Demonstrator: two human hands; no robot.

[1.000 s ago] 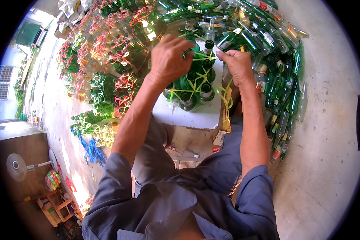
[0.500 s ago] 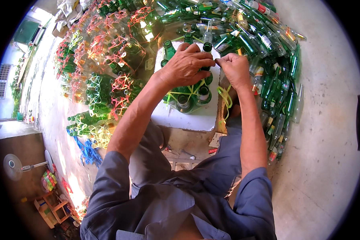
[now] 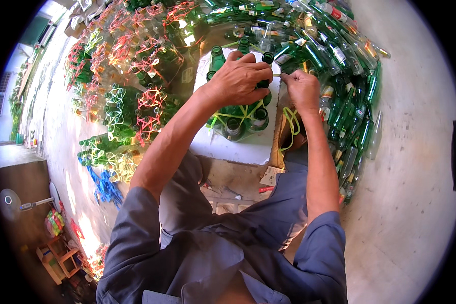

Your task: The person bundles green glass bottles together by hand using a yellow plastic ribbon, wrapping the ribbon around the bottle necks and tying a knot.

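Note:
A cluster of green glass bottles (image 3: 233, 127) stands upright on a white board (image 3: 238, 152), with yellow-green plastic strap (image 3: 219, 119) laced round and between the necks. My left hand (image 3: 240, 80) lies over the cluster, its fingers curled round a bottle neck on the right side; part of its grip is hidden. Just to the right, my right hand (image 3: 303, 90) is closed in a pinch on a thin end of the strap, stretched taut toward the left hand. Loose loops of yellow-green strap (image 3: 290, 124) hang by the board's right edge, below my right hand.
Loose bottles (image 3: 347, 111) are heaped at the right and far side. Strapped bottle bundles (image 3: 121, 109) fill the left, with blue straps (image 3: 105, 186) on the floor nearby. A fan (image 3: 10, 202) and a wooden stool-like frame (image 3: 58, 258) are at lower left.
My right hand has drawn slightly right, away from the left hand, and a short taut length of strap now shows between them. My left hand stays over the bottles.

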